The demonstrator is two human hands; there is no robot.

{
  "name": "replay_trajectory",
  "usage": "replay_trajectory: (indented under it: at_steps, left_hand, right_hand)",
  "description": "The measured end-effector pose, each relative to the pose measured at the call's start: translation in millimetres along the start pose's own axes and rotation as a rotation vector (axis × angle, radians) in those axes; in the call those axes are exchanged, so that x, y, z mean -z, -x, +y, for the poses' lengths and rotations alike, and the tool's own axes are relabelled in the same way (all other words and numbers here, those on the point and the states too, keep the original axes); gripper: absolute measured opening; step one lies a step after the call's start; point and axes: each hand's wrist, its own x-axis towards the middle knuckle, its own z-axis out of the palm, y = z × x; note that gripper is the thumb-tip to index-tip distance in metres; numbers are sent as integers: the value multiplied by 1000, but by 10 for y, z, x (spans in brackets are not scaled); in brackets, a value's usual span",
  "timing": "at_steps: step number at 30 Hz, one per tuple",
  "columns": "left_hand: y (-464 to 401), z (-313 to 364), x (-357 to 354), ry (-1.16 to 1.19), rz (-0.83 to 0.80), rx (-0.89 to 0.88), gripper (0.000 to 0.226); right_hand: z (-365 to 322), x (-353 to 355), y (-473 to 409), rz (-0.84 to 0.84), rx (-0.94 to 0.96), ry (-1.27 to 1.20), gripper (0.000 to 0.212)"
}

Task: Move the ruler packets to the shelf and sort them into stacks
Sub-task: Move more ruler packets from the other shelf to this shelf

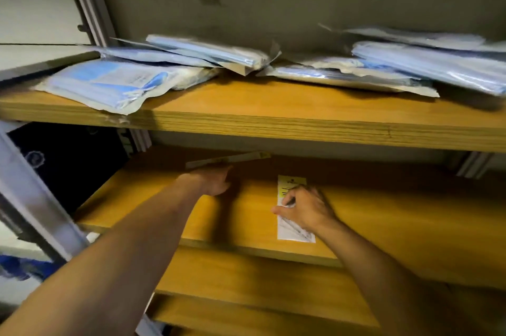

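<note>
Now right hand [306, 208] pinches ruler packet [290, 215] lying flat near middle shelf [153, 215] front edge; could slide off. Left hand [216, 181] grips second packet [227, 159] aloft near back; may snag upper shelf [246, 122] underside.

Two bare arms reach out. No sleeves cover them. The left hand [212, 181] and the right hand [306, 209] wear no gloves or rings.
</note>
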Motion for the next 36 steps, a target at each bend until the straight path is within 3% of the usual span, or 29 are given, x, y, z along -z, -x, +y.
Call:
replay_trajectory:
  at_steps: [3,7,10,13,20,23,25,29,32,36]
  left_hand:
    - [-172,-155,-40,-9,35,21,70]
    - [-314,-295,-156,35,14,23,73]
    - [-322,-349,-175,2,126,-27,61]
    - [-273,-380,-137,63,132,-81,39]
    - [-239,-441,-165,54,101,-82,27]
    - [-291,-477,-178,69,77,-79,19]
    - [-293,-480,-176,121,33,-81,30]
    - [-225,-424,-117,90,-59,-107,57]
    - [-188,-308,-49,126,-112,-161,56]
    - [-48,170,64,349,-130,-264,56]
  right_hand:
    - [-8,-6,98,33,-32,44,30]
    - [59,37,195,40,-79,67,38]
    - [92,142,244,31,-243,80,67]
    - [68,248,255,7,-389,82,89]
    - [101,366,288,-116,-493,17,57]
    - [129,336,307,-125,-499,69,74]
    - [139,318,351,-125,-503,71,89]
    - [208,361,457,-27,-476,-169,83]
    - [287,412,562,110,-414,-324,68]
    - [480,637,781,280,-411,-430,50]
